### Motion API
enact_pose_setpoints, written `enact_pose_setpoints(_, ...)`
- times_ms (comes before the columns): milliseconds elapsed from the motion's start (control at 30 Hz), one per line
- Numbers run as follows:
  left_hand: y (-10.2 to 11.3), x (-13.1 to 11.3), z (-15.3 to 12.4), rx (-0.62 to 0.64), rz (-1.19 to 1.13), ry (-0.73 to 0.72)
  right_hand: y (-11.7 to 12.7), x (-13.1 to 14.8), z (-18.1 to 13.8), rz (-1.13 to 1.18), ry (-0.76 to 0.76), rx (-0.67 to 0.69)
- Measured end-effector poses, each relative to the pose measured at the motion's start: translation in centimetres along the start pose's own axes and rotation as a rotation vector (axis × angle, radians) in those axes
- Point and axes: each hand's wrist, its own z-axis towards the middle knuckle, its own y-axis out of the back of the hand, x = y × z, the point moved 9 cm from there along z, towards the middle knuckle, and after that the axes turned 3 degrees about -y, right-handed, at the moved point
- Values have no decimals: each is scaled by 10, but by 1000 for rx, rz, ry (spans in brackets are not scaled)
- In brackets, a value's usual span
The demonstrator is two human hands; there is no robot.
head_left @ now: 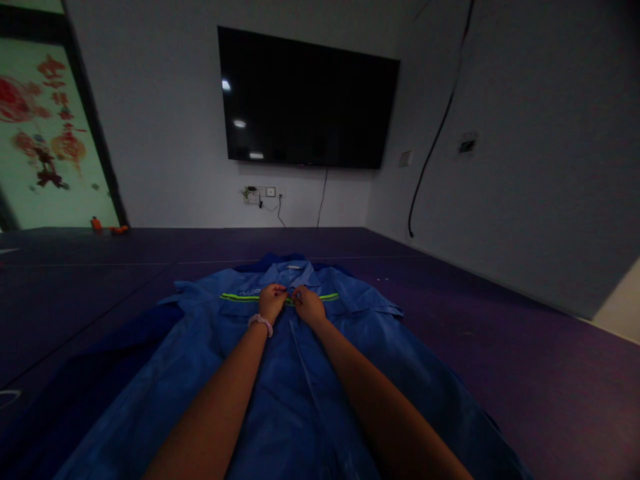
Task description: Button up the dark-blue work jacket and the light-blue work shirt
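Observation:
A blue short-sleeved work shirt (280, 373) lies front up, its collar pointing away from me and a yellow-green stripe crossing the chest. Just below the collar, my left hand (272, 301) pinches the left edge of the front opening; a scrunchie (261, 323) circles that wrist. Close beside it, my right hand (308, 305) has its fingers closed on the shirt's other front edge. The fingertips nearly meet, and whatever button lies between them is too small to make out. Darker blue clothing (110, 353) shows from underneath, at the left and behind the collar.
The shirt rests on a dark purple floor mat (480, 320). A large television (310, 100) hangs on the far wall above several sockets (265, 193). A black cable (435, 140) dangles down the right wall. Small orange objects (119, 229) stand by the decorated glass door (50, 133).

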Motion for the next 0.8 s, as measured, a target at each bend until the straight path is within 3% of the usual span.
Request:
enact_pose_setpoints(467,0,-8,3,-14,151,-70,0,4,-2,-61,-23,26)
enact_pose_setpoints(800,1,-1,-3,-51,49,39,1,1,-1,-28,-20,7)
